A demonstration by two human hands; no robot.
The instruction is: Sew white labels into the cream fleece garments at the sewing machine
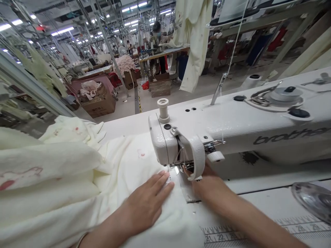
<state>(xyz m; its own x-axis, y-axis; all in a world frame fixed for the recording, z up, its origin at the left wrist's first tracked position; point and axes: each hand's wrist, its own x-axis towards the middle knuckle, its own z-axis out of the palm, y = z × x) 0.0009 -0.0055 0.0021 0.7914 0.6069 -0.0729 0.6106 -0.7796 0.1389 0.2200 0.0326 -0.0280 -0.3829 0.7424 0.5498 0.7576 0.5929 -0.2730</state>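
Cream fleece fabric [121, 151] with small pink and red prints lies over the left of the table and runs under the head of a white sewing machine [222, 120]. My left hand [147, 199] rests flat on this fabric, fingers stretched toward the needle area. My right hand [204, 181] reaches in behind the machine's white curved guard [198, 155], close to the needle. Its fingers are mostly hidden there, so what they touch does not show. A small white label-like piece with dark marks appears by my left fingertips.
A printed ruler scale [232, 234] runs along the table's front, with a round metal dish [312, 199] at right. Beyond the table stand cardboard boxes [98, 103], a hanging cream cloth [195, 51] and other workstations, with a person [157, 32] at one.
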